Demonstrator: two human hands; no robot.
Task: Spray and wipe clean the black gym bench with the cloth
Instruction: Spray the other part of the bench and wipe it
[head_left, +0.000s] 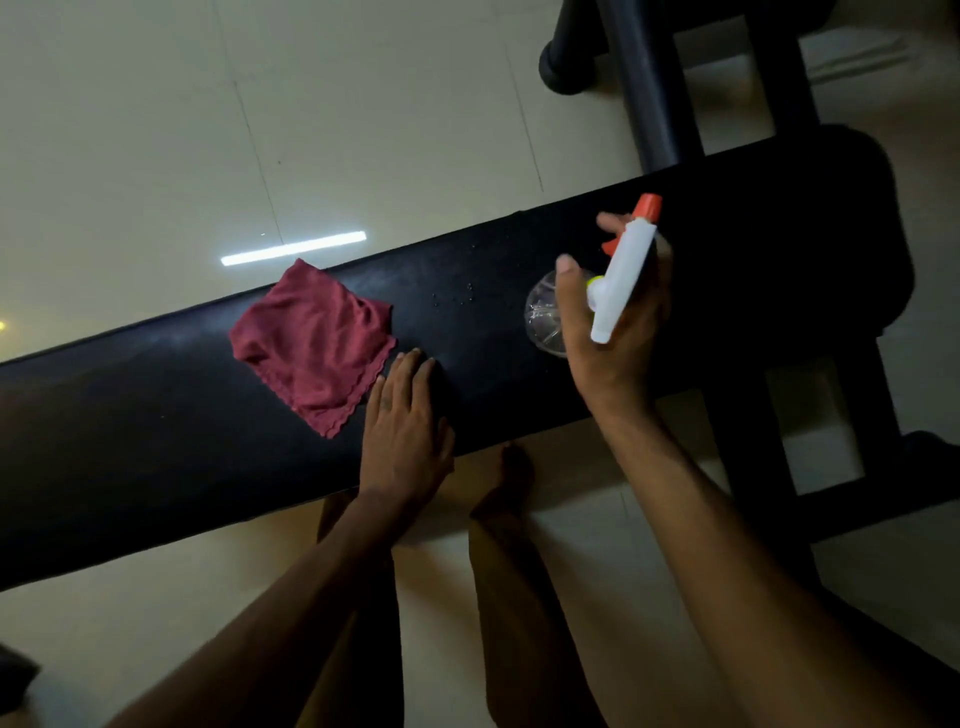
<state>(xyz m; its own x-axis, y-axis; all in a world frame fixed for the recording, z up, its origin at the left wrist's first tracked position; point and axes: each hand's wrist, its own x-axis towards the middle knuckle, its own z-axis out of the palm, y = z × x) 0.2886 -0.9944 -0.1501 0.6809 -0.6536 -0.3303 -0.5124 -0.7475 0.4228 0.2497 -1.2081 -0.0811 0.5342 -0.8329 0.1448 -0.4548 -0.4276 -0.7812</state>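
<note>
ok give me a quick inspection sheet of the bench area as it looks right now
surface: black gym bench, a few droplets on the pad
job's things: maroon cloth lying flat on the pad; spray bottle, white head, orange nozzle, clear body
clutter: nothing seen
hands: right hand grips the bottle above the pad; left hand rests flat beside the cloth
cables: nothing seen
surroundings: pale tiled floor, black bench frame, bare feet under the bench

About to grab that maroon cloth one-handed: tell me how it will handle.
The maroon cloth lies rumpled and folded on the bench, so it will probably droop limply and unfold when lifted. It looks thin, likely light. Pushed flat, it may bunch rather than slide.
</note>
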